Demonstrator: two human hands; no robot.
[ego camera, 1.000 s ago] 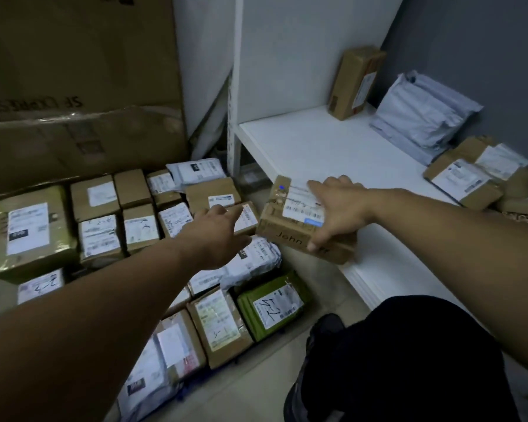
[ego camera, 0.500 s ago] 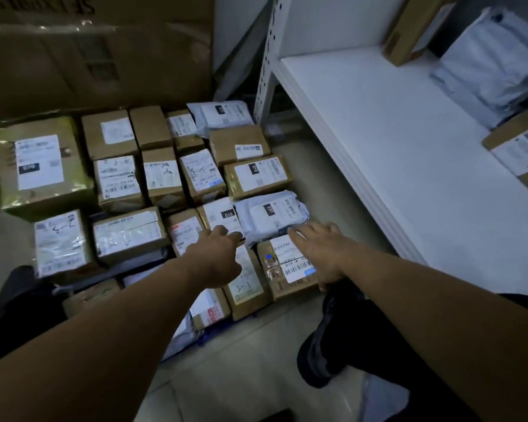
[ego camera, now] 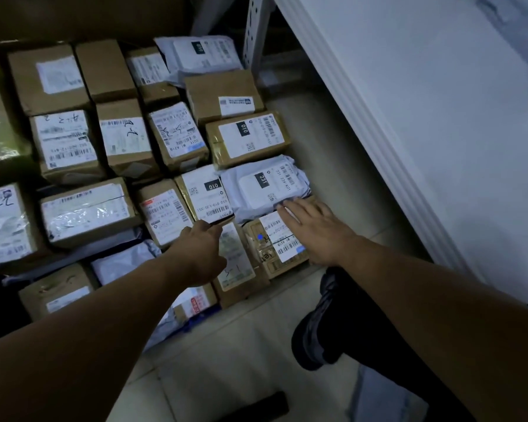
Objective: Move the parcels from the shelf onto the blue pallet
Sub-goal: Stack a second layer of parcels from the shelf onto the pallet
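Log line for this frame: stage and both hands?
stage: box down beside bag 231 | right hand: flat on box, fingers straight | left hand: touches 010 box edge

Light: dim, with a cool blue-grey cast throughout. Brightest: white shelf at 2 o'clock, evenly lit. Deepest shadow: 7 and 9 o'clock edges, near black. Glare: soft sheen on taped parcel at 9 o'clock. Focus: centre labels legible; 1 o'clock corner smeared. Distortion: wide-angle stretch toward the edges.
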